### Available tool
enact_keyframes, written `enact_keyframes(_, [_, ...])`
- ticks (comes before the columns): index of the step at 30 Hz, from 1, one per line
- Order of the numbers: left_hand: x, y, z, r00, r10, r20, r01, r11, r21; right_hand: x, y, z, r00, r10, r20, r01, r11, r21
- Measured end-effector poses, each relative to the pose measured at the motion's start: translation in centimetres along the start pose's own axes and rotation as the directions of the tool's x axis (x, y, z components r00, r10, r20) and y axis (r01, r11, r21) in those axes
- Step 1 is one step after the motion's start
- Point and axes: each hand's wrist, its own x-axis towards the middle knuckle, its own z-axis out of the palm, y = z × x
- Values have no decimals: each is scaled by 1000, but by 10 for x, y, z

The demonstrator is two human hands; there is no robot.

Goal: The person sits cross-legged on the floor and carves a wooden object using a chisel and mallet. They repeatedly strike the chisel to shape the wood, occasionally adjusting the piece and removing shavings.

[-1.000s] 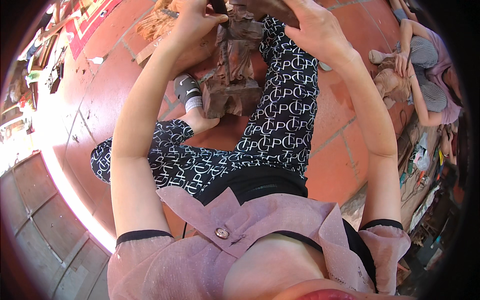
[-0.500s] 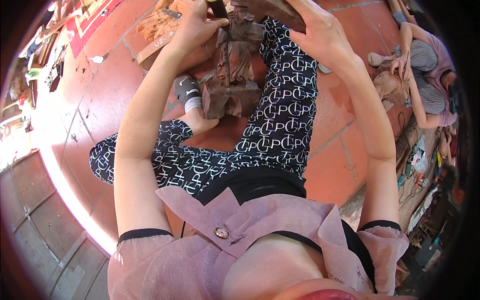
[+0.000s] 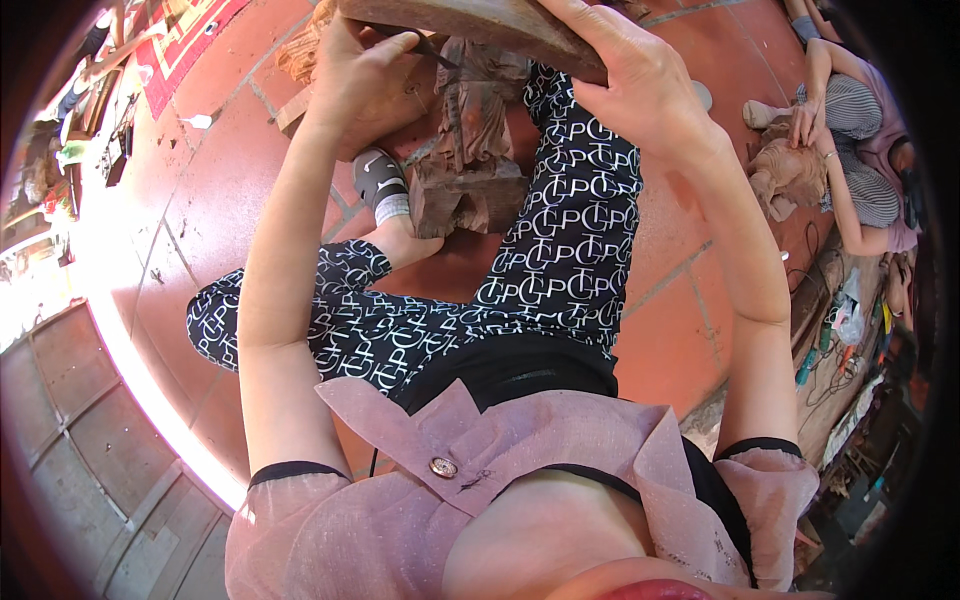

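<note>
Statue: A dark brown carved statue point(image 3: 468, 135) stands on its notched block base between the seated worker's legs, its upper part hidden behind a wooden bar point(image 3: 480, 22).

Left hand: To the upper left of the statue, the left hand point(image 3: 350, 65) is closed on a slim dark tool point(image 3: 430, 48), thumb pressed along it. The tip points toward the statue; whether it touches cannot be told.

Right hand: Up and to the right of the statue, the right hand point(image 3: 645, 85) is clamped on the bar's near end, thumb below. The hands are apart, each with its own load.

Handling: A firm left grip, with the tool's angle held constant, would likely keep the tip from skidding across the folds; short, square swings of the bar would suit so slender a carving. The left fingers look best kept clear of the bar's path.

Wood: The bar is smooth, thick and gently bowed, though fisheye bending may add to that. The statue is matte and deeply ridged, its base blocky and rough-faced.

Surroundings: Left of the statue sits a sandalled foot point(image 3: 380, 185); beneath it spread red-orange tiles point(image 3: 670, 270) with grey joints. Far right of the statue, a co-worker's hand point(image 3: 808, 122) rests by a paler carving point(image 3: 790, 178).
</note>
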Motion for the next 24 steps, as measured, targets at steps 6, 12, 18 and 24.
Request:
enact_keyframes(6, [-6,-18,10,1000,5,-1,-5,1000,-19,-6,-6,-6,999,40,23,-40,999,33])
enact_keyframes(12, [3,-22,4,984,-17,176,-3,994,112,-8,2,-4,1000,26,-7,-26,999,31])
enact_keyframes(18, [-3,-6,15,995,-34,94,42,995,-90,-8,-4,-4,999,2,-32,-2,1000,26])
enact_keyframes(24, [-18,-7,21,966,201,162,-253,861,440,-5,6,9,971,-95,-221,120,987,103])
